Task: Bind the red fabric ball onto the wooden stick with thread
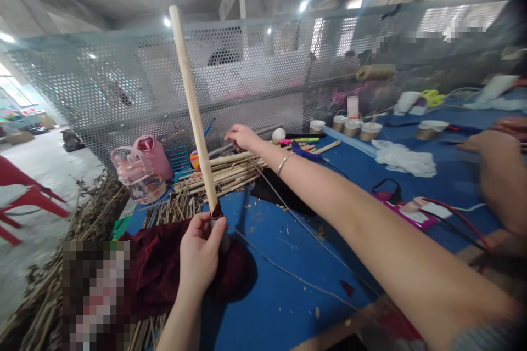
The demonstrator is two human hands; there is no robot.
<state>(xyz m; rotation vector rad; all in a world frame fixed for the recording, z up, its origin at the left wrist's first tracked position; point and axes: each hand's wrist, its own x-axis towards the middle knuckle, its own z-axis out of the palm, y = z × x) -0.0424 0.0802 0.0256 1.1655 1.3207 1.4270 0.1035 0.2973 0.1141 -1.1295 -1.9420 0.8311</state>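
My left hand is closed around the lower end of a pale wooden stick, which stands nearly upright with a slight lean. Dark red cloth wraps the stick's foot, and a round dark red cloth bundle hangs just below my fingers. My right arm, with a silver bangle at the wrist, reaches across to the far side. There my right hand has its fingers curled together above a pile of thin sticks; anything in them is too small to make out. A thin cord crosses the blue tabletop.
A pink watering can and a clear jar stand at left. Dark red cloth lies beside my left hand. Paper cups, white gloves and a magenta power strip are rightward. Another person's hand works at far right.
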